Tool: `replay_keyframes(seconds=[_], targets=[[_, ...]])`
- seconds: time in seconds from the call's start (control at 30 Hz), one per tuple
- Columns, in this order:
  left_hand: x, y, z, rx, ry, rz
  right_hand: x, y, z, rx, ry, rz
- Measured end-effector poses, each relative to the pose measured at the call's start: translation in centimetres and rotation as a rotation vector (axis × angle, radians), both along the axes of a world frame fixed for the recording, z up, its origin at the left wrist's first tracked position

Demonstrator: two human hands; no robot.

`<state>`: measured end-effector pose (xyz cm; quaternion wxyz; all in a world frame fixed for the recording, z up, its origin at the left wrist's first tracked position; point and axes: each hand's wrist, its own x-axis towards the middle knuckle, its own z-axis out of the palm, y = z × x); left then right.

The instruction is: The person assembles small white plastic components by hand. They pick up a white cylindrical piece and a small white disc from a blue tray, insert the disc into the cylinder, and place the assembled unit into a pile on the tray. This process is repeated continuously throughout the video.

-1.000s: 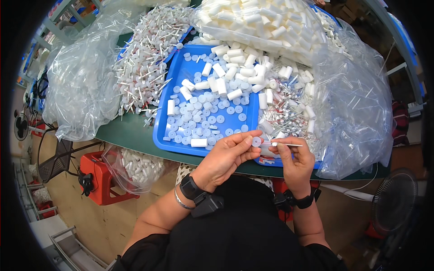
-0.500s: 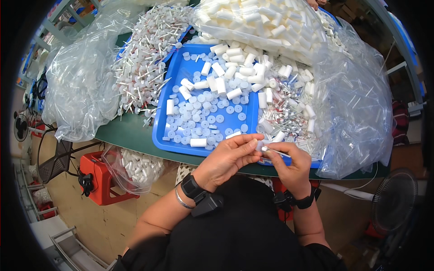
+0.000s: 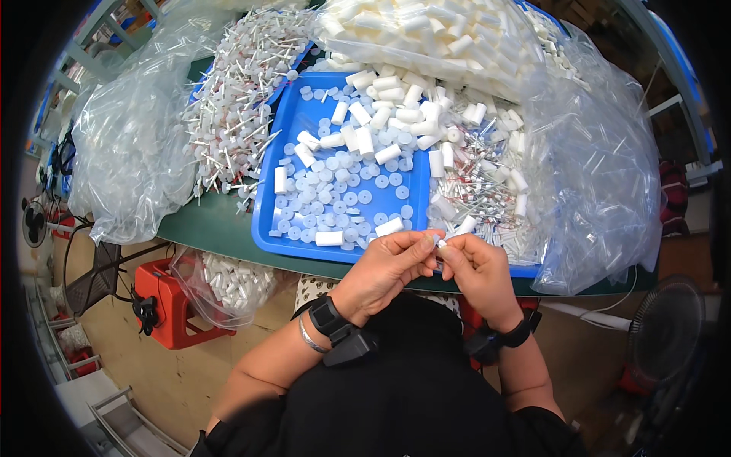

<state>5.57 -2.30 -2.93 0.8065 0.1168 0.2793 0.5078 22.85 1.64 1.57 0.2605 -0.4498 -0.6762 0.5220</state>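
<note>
Above the tray's near edge, my left hand (image 3: 384, 268) and my right hand (image 3: 486, 280) meet fingertip to fingertip, both pinched closed. Between them a small whitish plastic piece (image 3: 440, 242) peeks out, mostly covered by the fingers. Just beyond lies a blue tray (image 3: 263, 221) with many translucent round discs (image 3: 352, 198) and white cylinders (image 3: 330, 238). To its right, close to my right hand, thin metal-and-white stems (image 3: 476, 179) are heaped together with more cylinders.
A pile of white stems with discs (image 3: 236, 99) stands at the left. A clear bag of cream cylinders (image 3: 434, 38) lies at the back. Crumpled clear bags (image 3: 126, 160) flank the green table (image 3: 205, 225). A red stool (image 3: 164, 305) and fan (image 3: 664, 335) stand lower down.
My right hand has moved in against my left fingertips. The thin white stick that stuck out of my right fingers no longer shows. The view has shifted slightly.
</note>
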Motion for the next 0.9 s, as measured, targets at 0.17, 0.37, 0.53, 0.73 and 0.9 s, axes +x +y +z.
replay_keyframes(seconds=[0.17,0.37,0.53,0.73,0.9], targets=[[-0.1,0.2,-0.2,-0.041,0.011,-0.033,-0.6,0.1,0.4,0.746,-0.273,0.119],[0.0,0.6,0.7,-0.035,0.102,-0.007,0.7,0.1,0.4,0.278,-0.11,0.092],[-1.5,1.0,0.9,-0.032,0.116,0.152,5.8,2.7,0.4,0.634,-0.504,-0.066],[-1.5,1.1,0.5,-0.04,0.092,0.128,6.7,2.8,-0.6,0.674,-0.889,0.087],[-0.8,0.8,1.0,-0.085,0.089,0.12,6.3,2.8,-1.6,0.671,-0.941,0.028]])
